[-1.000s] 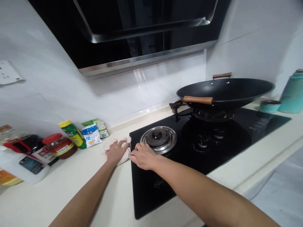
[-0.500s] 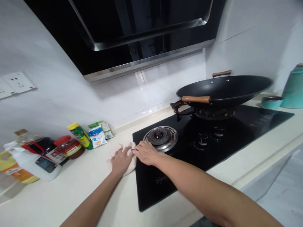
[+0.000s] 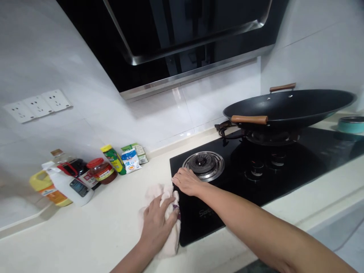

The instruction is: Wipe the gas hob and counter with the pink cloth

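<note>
Our left hand (image 3: 156, 220) clamps the cloth (image 3: 171, 240) on the tabletop (image 3: 113, 220) against the stove (image 3: 234, 167), seemingly to pin it, while our right hand (image 3: 187, 182), apart, rests bent on the stove, whether gripping we cannot tell.

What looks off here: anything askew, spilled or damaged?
One oddity: the left burner has no pot support over it, while a black metal support juts out left of the wok, seemingly displaced. No spill or damage visible; the pale pink cloth is just rumpled under the left hand.
</note>
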Demonstrator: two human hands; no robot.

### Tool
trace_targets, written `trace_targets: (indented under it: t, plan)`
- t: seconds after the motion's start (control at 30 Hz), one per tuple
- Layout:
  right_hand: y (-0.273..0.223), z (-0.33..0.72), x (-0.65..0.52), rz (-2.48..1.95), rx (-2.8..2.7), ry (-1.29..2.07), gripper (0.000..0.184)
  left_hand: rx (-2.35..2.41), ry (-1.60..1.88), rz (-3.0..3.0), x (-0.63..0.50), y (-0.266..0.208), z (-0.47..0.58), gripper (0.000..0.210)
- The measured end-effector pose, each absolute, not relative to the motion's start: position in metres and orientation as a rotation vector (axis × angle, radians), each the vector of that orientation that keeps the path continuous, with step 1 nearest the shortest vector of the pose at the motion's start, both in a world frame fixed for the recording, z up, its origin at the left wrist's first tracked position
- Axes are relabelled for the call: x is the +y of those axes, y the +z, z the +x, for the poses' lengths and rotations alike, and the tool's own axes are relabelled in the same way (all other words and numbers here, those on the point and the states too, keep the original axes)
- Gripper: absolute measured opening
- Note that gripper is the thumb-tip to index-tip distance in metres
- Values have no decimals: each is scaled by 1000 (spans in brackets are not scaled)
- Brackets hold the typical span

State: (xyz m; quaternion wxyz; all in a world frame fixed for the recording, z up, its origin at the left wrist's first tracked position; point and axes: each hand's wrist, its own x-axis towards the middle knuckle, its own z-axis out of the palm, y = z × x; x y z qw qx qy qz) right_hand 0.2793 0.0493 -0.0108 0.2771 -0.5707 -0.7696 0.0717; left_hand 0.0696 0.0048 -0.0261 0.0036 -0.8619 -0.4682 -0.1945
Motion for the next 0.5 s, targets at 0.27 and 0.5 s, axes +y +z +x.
trace_targets:
  t: [0.27, 0.5]
  plan:
    - [-11, 277, 47, -1547, -2071, 180, 42, -1504, -551, -2651, 53, -23, 87, 34]
    - [-14, 278, 53, -1565, -2064, 163, 44, -1648, -461, -2551, 117, -15, 108, 38]
